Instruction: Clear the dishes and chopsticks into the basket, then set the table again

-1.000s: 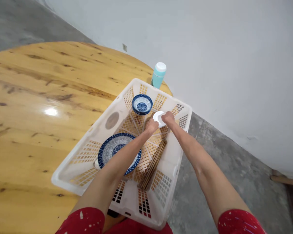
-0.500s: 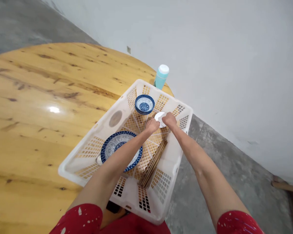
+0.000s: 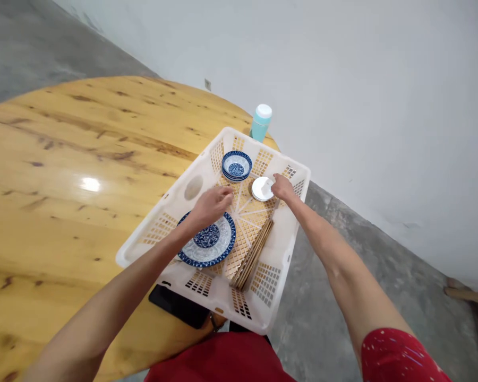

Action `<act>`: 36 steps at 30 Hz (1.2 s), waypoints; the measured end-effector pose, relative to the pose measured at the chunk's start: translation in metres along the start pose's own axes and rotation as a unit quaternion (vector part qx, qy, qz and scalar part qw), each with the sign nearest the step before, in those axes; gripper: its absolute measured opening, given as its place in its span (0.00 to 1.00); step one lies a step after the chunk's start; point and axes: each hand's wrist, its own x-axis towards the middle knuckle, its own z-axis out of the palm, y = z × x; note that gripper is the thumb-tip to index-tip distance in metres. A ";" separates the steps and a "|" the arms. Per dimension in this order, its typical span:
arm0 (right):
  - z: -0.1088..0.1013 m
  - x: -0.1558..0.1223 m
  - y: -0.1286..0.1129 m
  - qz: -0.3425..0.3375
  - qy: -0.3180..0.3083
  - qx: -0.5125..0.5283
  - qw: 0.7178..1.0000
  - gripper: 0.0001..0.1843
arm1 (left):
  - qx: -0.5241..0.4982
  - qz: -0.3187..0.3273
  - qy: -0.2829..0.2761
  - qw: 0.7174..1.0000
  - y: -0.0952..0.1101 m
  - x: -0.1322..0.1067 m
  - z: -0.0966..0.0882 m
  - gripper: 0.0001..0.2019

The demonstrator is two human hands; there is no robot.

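Note:
A white plastic basket [image 3: 283, 254] rests on the round wooden table [image 3: 83, 159], overhanging its edge. Inside lie a blue patterned plate [image 3: 211, 246], a stack of small blue bowls [image 3: 236, 164], a small white dish [image 3: 261, 189] and a bundle of brown chopsticks [image 3: 252, 254]. My right hand [image 3: 282, 185] pinches the right rim of the white dish, which lies flat on the basket floor. Over the far edge of the blue plate hovers my left hand [image 3: 211, 204], its fingers loosely bent with nothing seen in them.
A teal bottle with a white cap [image 3: 260, 122] stands on the table just behind the basket. A black phone [image 3: 179, 306] lies partly under the basket's near corner. A white wall and grey concrete floor are to the right.
My left hand has left the white dish and drawn back left over the blue plate. The right hand stays at the dish. The view has shifted, baring the phone.

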 end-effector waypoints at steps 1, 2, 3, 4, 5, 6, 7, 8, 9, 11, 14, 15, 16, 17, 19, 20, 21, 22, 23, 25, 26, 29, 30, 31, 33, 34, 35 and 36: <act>0.002 0.000 -0.001 -0.004 -0.006 -0.003 1.000 0.34 | 0.010 -0.001 0.018 1.000 0.000 -0.014 -0.012 0.14; 0.004 0.001 -0.003 -0.006 -0.012 -0.005 1.000 0.34 | 0.021 -0.006 0.040 0.999 0.000 -0.028 -0.023 0.15; 0.006 0.001 -0.004 -0.006 -0.017 -0.007 1.000 0.34 | 0.031 -0.012 0.070 0.997 -0.001 -0.041 -0.033 0.15; 0.007 0.002 -0.005 -0.008 -0.021 -0.007 1.000 0.35 | 0.042 -0.023 0.094 0.994 -0.002 -0.055 -0.042 0.15; 0.008 0.002 -0.006 -0.010 -0.024 -0.008 1.000 0.34 | 0.050 -0.036 0.118 0.991 -0.004 -0.067 -0.049 0.15; 0.009 0.003 -0.007 -0.013 -0.027 -0.009 1.000 0.34 | 0.057 -0.049 0.139 0.987 -0.005 -0.079 -0.054 0.15; 0.009 0.003 -0.007 -0.015 -0.030 -0.012 0.999 0.33 | 0.063 -0.061 0.157 0.984 -0.008 -0.091 -0.057 0.15; 0.010 0.003 -0.008 -0.016 -0.032 -0.015 0.999 0.32 | 0.069 -0.071 0.174 0.980 -0.010 -0.101 -0.059 0.14; 0.010 0.004 -0.008 -0.017 -0.034 -0.019 0.999 0.31 | 0.077 -0.079 0.191 0.975 -0.013 -0.110 -0.060 0.14; 0.011 0.004 -0.008 -0.021 -0.036 -0.027 0.999 0.30 | 0.093 -0.087 0.225 0.966 -0.018 -0.123 -0.058 0.13; 0.012 0.005 -0.009 -0.022 -0.036 -0.036 0.998 0.30 | 0.115 -0.075 0.274 0.952 -0.025 -0.132 -0.053 0.12; 0.012 0.005 -0.009 -0.020 -0.036 -0.037 0.998 0.30 | 0.122 -0.066 0.285 0.948 -0.026 -0.132 -0.052 0.12; 0.013 0.006 -0.009 -0.017 -0.037 -0.038 0.998 0.30 | 0.128 -0.055 0.294 0.946 -0.028 -0.132 -0.051 0.11; 0.013 0.006 -0.009 -0.015 -0.037 -0.038 0.998 0.30 | 0.133 -0.046 0.300 0.944 -0.028 -0.131 -0.050 0.11; 0.014 0.006 -0.010 -0.011 -0.039 -0.034 0.999 0.30 | 0.141 -0.032 0.306 0.941 -0.029 -0.130 -0.049 0.11; 0.014 0.006 -0.010 -0.009 -0.039 -0.032 0.999 0.30 | 0.143 -0.030 0.309 0.940 -0.029 -0.130 -0.048 0.11; 0.014 0.006 -0.010 -0.008 -0.038 -0.029 0.999 0.30 | 0.143 -0.030 0.311 0.939 -0.029 -0.130 -0.048 0.11; 0.015 0.006 -0.011 -0.007 -0.037 -0.026 0.999 0.30 | 0.143 -0.030 0.313 0.938 -0.028 -0.130 -0.048 0.11; 0.015 0.006 -0.011 -0.007 -0.036 -0.024 0.999 0.30 | 0.142 -0.031 0.316 0.938 -0.028 -0.130 -0.047 0.11; 0.015 0.005 -0.011 -0.009 -0.038 -0.023 0.999 0.30 | 0.140 -0.031 0.318 0.937 -0.027 -0.131 -0.047 0.11; 0.015 0.005 -0.011 -0.010 -0.040 -0.024 0.999 0.30 | 0.140 -0.029 0.318 0.937 -0.027 -0.132 -0.047 0.10; 0.015 0.005 -0.011 -0.008 -0.042 -0.026 0.999 0.30 | 0.144 -0.024 0.312 0.939 -0.027 -0.132 -0.046 0.10; 0.016 0.005 -0.011 -0.008 -0.041 -0.026 0.999 0.30 | 0.145 -0.022 0.310 0.939 -0.028 -0.133 -0.046 0.10; 0.017 0.005 -0.011 -0.007 -0.040 -0.026 0.999 0.30 | 0.146 -0.021 0.308 0.940 -0.029 -0.133 -0.045 0.11; 0.019 0.006 -0.011 -0.003 -0.042 -0.025 0.999 0.30 | 0.150 -0.018 0.305 0.940 -0.030 -0.133 -0.045 0.11; 0.019 0.006 -0.011 0.001 -0.043 -0.023 0.999 0.30 | 0.153 -0.018 0.304 0.940 -0.031 -0.133 -0.045 0.10; 0.020 0.006 -0.011 0.003 -0.044 -0.020 0.999 0.29 | 0.156 -0.017 0.303 0.940 -0.031 -0.133 -0.044 0.10; 0.020 0.005 -0.011 0.005 -0.043 -0.015 0.999 0.28 | 0.158 -0.017 0.302 0.940 -0.032 -0.134 -0.044 0.10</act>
